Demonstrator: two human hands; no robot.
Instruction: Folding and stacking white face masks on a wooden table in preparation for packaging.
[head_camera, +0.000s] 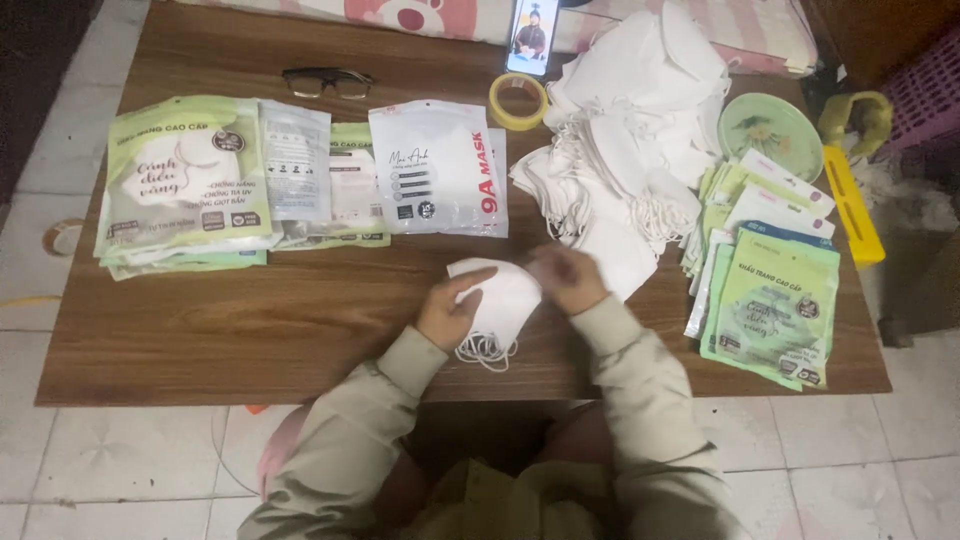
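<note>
A folded white face mask (497, 300) with loose ear loops lies on the wooden table (250, 320) near its front edge. My left hand (450, 308) presses on the mask's left side, thumb across the top. My right hand (567, 278) pinches the mask's upper right edge, fingers closed on it. A large heap of loose white masks (625, 140) lies just behind my right hand.
Green and white mask packets (185, 180) lie stacked at the left, a white packet (435, 165) in the middle, more green packets (775, 295) at the right. Glasses (328, 82), a tape roll (518, 100), a propped phone (530, 35), a green plate (770, 135) and a yellow object (852, 205) sit around the back and right edge.
</note>
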